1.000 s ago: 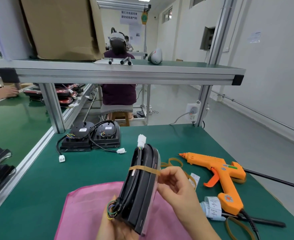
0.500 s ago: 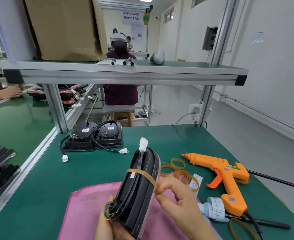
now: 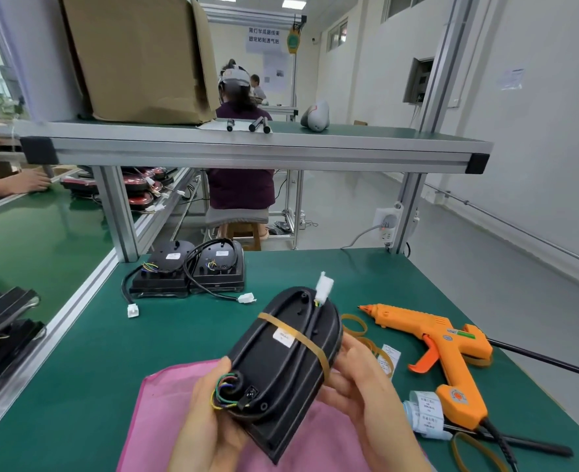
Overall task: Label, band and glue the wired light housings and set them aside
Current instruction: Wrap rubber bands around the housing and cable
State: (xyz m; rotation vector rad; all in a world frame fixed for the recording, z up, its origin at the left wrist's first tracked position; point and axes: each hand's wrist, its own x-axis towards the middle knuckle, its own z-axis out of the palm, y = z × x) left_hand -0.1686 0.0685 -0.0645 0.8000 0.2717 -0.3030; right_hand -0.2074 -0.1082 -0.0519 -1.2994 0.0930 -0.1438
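Centrally, light housing (image 3: 281, 366) between left hand (image 3: 199, 420), gripping its wired end, and right hand (image 3: 359, 396), clasping its side.

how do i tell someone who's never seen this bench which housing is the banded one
On the green bench, find the pink cloth at the near edge. Over it, the left hand and right hand hold a black housing. Unlike the two housings lying at the far left, it has a tan rubber band wrapped around it.
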